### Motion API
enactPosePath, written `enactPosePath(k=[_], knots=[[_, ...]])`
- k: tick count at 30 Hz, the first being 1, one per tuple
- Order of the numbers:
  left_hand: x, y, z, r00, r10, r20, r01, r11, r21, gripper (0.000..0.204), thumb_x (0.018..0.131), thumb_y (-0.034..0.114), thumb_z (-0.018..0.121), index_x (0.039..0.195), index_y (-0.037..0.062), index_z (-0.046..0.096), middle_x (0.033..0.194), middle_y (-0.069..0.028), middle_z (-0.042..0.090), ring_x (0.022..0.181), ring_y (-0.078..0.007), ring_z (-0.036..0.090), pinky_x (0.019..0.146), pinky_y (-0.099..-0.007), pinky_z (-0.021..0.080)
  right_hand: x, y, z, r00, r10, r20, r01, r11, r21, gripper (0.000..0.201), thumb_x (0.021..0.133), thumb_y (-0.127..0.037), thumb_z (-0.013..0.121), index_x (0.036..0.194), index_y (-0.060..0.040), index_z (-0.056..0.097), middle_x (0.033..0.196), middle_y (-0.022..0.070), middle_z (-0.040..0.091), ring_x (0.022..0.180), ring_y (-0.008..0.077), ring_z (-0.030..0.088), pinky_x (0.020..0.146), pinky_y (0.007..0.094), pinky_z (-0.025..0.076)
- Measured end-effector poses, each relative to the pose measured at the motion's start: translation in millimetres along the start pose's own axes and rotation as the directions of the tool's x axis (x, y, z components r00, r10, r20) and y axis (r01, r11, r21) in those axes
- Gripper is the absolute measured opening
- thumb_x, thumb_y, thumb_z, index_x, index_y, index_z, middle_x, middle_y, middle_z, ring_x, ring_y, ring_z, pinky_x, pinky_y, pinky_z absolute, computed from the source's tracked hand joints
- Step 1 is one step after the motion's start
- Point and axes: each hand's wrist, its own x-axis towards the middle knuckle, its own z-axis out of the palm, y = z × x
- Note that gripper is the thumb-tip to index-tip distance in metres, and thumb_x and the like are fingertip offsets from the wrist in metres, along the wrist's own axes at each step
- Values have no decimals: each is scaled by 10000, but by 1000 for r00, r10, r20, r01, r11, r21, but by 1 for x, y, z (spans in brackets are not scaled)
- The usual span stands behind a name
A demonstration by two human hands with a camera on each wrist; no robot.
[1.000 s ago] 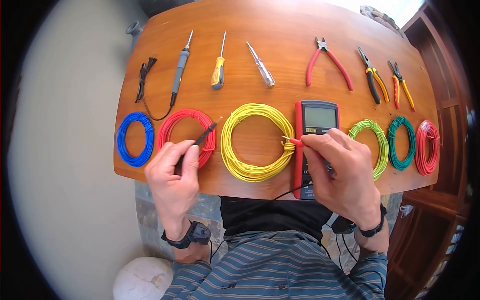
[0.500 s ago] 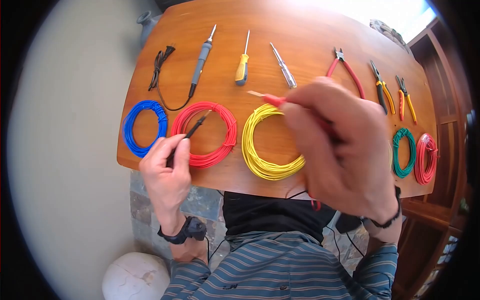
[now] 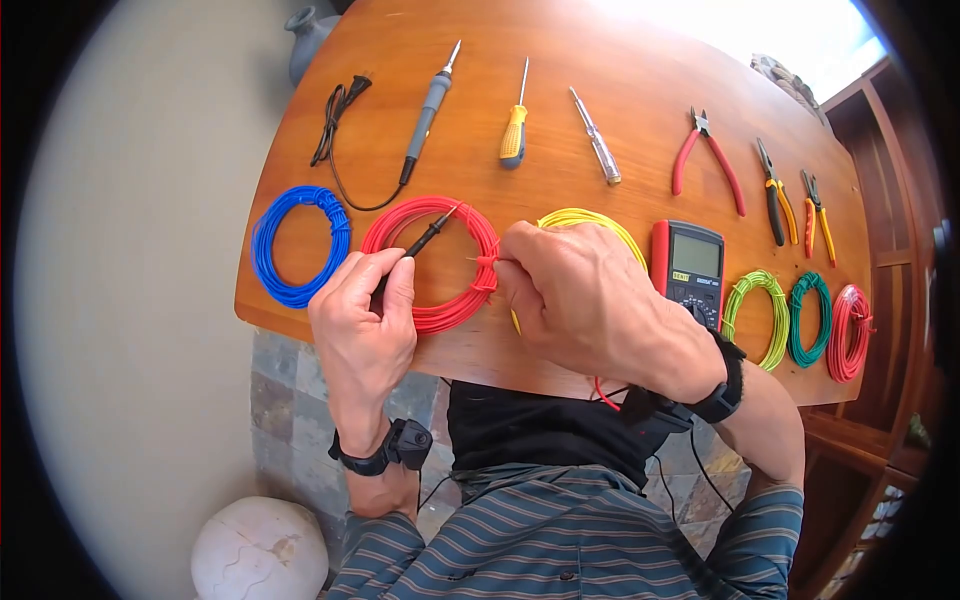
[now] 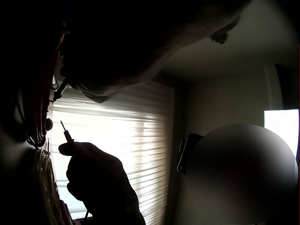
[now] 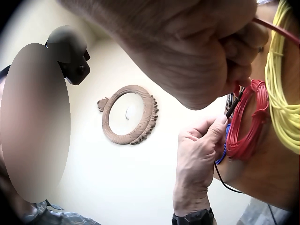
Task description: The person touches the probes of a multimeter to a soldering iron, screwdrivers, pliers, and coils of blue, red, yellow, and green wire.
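Observation:
Between thumb and fingers, my left hand (image 3: 365, 325) pinches a black multimeter probe (image 3: 430, 238), its metal tip pointing up over the red wire coil (image 3: 450, 316). My right hand (image 3: 600, 300) pinches a red multimeter probe (image 3: 488, 261), whose thin tip points left across the coil's right side. The two probe tips are apart. Part of the yellow wire coil (image 3: 600, 222) is hidden under the right hand. A red-and-grey multimeter (image 3: 697, 255) lies right of that hand, its lower part covered by the wrist. In the dark left wrist view, the right hand (image 4: 101, 176) is a silhouette.
A blue wire coil (image 3: 300, 290) lies at left; lime (image 3: 735, 300), green (image 3: 798, 330) and red coils (image 3: 850, 340) lie at right. Behind are a soldering iron (image 3: 428, 110), screwdriver (image 3: 514, 135), tester screwdriver (image 3: 597, 140), red-handled cutters (image 3: 685, 160) and two pliers (image 3: 775, 200).
My right hand has carried the red probe left, from over the multimeter to the red coil, leaving the meter's screen in view. The left hand keeps its pinch on the black probe.

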Motion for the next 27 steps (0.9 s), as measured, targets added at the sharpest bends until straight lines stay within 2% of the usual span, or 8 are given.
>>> enactPosePath(k=[9, 27], knots=[[1, -1, 2, 1000, -11, 3, 11, 1000, -20, 87, 951, 12, 750, 1010, -52, 744, 770, -119, 639, 624, -183, 567, 573, -315, 443, 1, 5, 4, 999, 13, 37, -12, 1000, -22, 158, 949, -70, 655, 826, 23, 621, 673, 242, 608, 643, 430, 631, 605, 486, 491], [3, -5, 6, 1000, 0, -19, -1, 998, -59, 81, 948, 14, 755, 997, -49, 741, 771, -109, 644, 632, -170, 559, 578, -306, 439, -3, 8, 6, 996, 48, 79, -44, 997, -60, 162, 962, -96, 647, 844, 13, 627, 690, 231, 630, 677, 437, 652, 628, 500, 508]])
